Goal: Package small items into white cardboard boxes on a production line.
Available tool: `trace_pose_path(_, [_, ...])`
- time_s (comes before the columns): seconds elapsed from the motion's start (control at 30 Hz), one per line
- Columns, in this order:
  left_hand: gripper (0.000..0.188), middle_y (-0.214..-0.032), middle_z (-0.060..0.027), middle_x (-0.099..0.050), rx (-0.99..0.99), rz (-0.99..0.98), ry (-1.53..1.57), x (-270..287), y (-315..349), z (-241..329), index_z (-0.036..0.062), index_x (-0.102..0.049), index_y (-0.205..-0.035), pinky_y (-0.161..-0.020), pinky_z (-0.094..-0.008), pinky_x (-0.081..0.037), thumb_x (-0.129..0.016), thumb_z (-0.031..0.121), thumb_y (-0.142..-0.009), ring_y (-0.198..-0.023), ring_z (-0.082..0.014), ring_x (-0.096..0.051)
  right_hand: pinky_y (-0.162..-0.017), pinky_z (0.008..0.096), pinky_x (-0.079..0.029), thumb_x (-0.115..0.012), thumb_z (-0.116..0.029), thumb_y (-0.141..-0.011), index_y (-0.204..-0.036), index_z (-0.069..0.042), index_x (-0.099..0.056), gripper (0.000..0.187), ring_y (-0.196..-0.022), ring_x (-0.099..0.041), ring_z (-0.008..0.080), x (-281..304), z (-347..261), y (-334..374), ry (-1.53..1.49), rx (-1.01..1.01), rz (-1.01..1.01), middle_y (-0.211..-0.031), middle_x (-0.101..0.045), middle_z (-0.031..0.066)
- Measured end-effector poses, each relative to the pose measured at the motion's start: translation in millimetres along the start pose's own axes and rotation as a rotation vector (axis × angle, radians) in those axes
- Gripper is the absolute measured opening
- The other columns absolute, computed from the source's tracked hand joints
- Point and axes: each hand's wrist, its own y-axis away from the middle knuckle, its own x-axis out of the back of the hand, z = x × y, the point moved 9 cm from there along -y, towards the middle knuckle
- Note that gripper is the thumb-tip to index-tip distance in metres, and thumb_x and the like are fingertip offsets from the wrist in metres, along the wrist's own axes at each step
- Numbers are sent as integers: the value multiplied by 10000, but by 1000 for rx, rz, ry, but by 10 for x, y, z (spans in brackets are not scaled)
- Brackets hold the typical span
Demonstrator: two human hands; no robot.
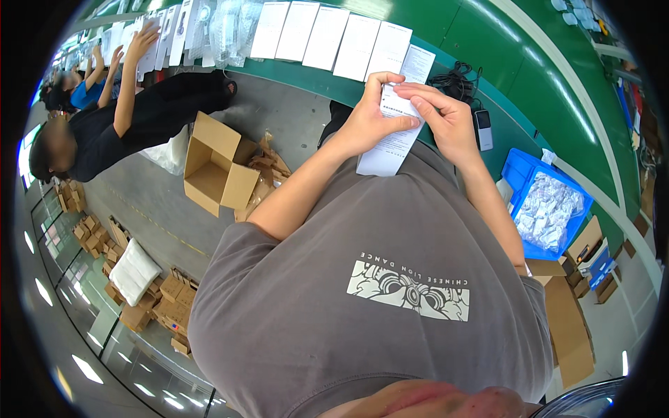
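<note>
A slim white box point(387, 152) with small print on its face is held upright close to my chest. My left hand point(369, 118) is closed around its left side, the thumb lying across the front. At the box's upper end, the fingers of my right hand point(444, 120) are bent together against the edge and the right side. Just beyond my hands lies another white printed box point(417, 64), at the end of a row of similar white boxes point(326, 38) on the green bench point(516, 115).
Black cables point(456, 82) and a small grey device point(483, 129) lie right of my hands. A blue bin point(516, 167) of bagged parts stands farther right. On the left are an open carton point(209, 167) and a person in black point(118, 132) reaching to the bench.
</note>
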Motion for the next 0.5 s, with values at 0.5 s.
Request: trace_pose_path(0.5, [728,-1408,-131,-406,-135,24,-19,-125,9,10,60,-370,-1367,-1091,-380,-368,-802,106,-782,-1341,-234,-386,-1064,393,-438,-593,-125,-965,-1200,-49,-704,271,-1300,-532,270,46,-174,182,300,165,-135,-1245,-677,130])
